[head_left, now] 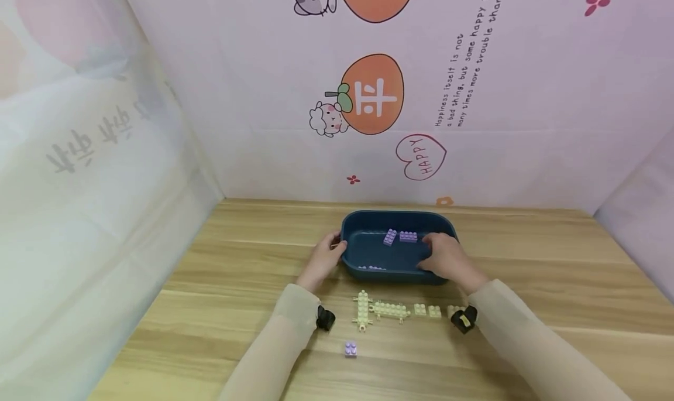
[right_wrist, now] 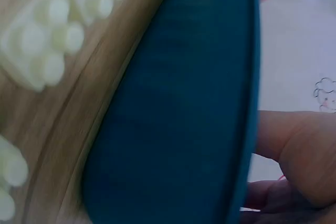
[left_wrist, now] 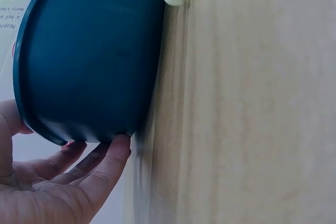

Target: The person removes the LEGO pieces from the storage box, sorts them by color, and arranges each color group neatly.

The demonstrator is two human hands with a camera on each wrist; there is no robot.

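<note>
A dark blue plastic bin (head_left: 397, 277) stands on the wooden table between both hands. My left hand (head_left: 325, 256) holds its left end, thumb by the rim and fingertips against the outer wall, as the left wrist view shows. Over the right end reaches my right hand (head_left: 447, 259), thumb and fingers spread apart inside the bin; nothing shows between them. Near its fingers lies a purple toy brick (head_left: 408, 236), with another purple brick (head_left: 389, 237) to the left. The front wall mostly hides some more purple pieces (head_left: 372, 267).
Before the bin lie two pale yellow brick assemblies, one lengthwise (head_left: 363, 310) and one crosswise (head_left: 391, 310). Small pale yellow bricks (head_left: 434, 311) continue the row rightward, partly behind the right wrist camera (head_left: 464, 319). A purple square brick (head_left: 350, 349) sits nearer. A printed cloth (head_left: 284, 155) hangs behind.
</note>
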